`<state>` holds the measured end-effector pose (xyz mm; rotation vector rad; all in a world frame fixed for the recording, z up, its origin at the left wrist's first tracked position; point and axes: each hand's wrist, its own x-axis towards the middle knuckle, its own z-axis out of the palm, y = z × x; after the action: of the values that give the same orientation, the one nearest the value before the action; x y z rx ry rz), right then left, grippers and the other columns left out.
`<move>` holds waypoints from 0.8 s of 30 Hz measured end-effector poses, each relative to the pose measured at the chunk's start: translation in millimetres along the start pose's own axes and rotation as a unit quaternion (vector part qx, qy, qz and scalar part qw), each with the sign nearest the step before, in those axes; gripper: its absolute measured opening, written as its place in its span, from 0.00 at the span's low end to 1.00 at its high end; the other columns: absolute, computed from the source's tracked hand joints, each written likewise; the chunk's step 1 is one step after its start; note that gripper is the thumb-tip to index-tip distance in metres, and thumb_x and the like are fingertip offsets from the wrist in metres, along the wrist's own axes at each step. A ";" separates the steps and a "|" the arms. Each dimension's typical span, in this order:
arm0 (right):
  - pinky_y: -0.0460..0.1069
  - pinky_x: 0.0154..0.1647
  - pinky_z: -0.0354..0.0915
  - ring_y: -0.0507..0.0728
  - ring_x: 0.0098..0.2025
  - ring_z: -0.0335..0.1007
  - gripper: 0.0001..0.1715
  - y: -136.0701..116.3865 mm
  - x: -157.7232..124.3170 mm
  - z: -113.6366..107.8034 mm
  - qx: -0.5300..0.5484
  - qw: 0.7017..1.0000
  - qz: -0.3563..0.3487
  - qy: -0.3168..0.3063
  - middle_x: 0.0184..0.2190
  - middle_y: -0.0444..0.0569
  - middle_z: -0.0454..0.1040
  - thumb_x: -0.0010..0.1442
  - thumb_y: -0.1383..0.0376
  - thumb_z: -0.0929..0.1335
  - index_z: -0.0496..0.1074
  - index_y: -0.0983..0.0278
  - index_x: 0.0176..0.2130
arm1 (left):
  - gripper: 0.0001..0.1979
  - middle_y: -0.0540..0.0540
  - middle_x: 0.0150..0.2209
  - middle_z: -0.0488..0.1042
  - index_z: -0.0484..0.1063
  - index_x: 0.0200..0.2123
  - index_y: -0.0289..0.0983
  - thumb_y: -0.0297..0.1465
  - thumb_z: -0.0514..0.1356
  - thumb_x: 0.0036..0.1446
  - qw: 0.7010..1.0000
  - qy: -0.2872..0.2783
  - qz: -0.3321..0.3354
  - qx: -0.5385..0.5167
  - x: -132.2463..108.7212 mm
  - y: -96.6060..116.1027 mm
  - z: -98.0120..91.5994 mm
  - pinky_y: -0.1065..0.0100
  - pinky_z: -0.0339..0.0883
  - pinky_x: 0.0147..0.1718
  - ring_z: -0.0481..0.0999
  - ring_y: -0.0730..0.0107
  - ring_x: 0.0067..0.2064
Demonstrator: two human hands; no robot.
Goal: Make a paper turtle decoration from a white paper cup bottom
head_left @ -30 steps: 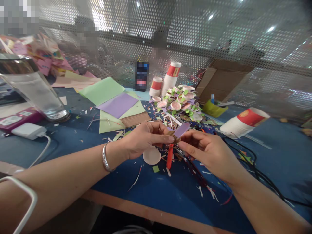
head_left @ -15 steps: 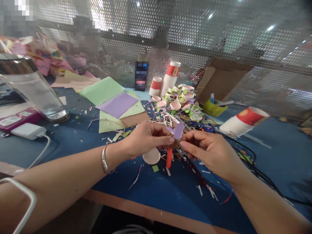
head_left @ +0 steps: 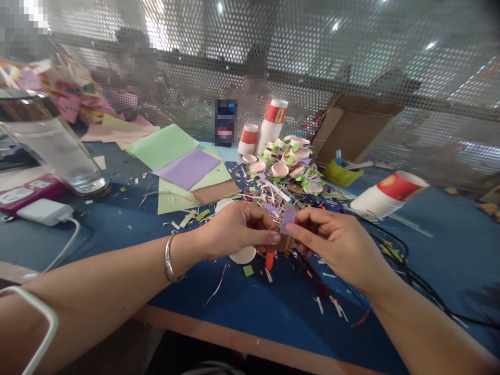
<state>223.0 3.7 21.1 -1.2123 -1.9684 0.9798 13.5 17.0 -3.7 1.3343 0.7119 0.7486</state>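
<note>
Head view. We see both hands close together above the tabletop (head_left: pixel 242 307), with a small purple paper strip (head_left: pixel 288 217) and a brown piece (head_left: pixel 288 244) between them. Our left hand (head_left: pixel 238 230) pinches the brown piece at its near edge, thumb on top and the other fingers curled behind. Our right hand (head_left: pixel 338 242) has its thumb tip over the lower end of the purple strip, the fingers bent behind it; we read this as a light pinch, though its far side is hidden. The strip stands up from the brown piece, its rounded end free. Below the fingers lie a pale disc (head_left: pixel 242 255), partly covered by the left hand, and an orange-red stick (head_left: pixel 269 261); beyond them rises a heap of trimmed cup pieces (head_left: pixel 287 159).

We judge the step in hand to be seating the strip against the brown piece — fitting rather than cutting. The next move, in our view, calls for a steady left hold and even thumb pressure from the right, lest the thin paper slip or crease.
</note>
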 end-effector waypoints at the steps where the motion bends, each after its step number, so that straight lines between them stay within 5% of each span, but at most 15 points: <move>1: 0.41 0.24 0.62 0.46 0.23 0.65 0.12 -0.2 0.0 0.2 0.003 1.000 -0.005 0.003 0.23 0.39 0.70 0.62 0.56 0.71 0.75 0.60 0.32 | 0.05 0.49 0.28 0.78 0.76 0.30 0.32 0.28 0.67 0.55 1.000 -0.001 -0.008 -0.007 -0.4 0.3 0.5 0.72 0.73 0.34 0.77 0.77 0.29; 24: 0.44 0.27 0.66 0.49 0.25 0.68 0.11 0.8 -3.1 4.1 -0.009 0.999 -0.015 0.033 0.25 0.41 0.73 0.62 0.57 0.71 0.74 0.61 0.32 | 0.17 0.48 0.27 0.78 0.75 0.28 0.30 0.37 0.74 0.46 0.998 0.022 -0.025 -0.060 -2.3 -1.1 7.6 0.73 0.75 0.33 0.79 0.75 0.29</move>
<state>221.2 0.0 17.9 -1.2068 -1.9422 0.8963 18.3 10.7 -3.9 1.1899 0.7218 0.7701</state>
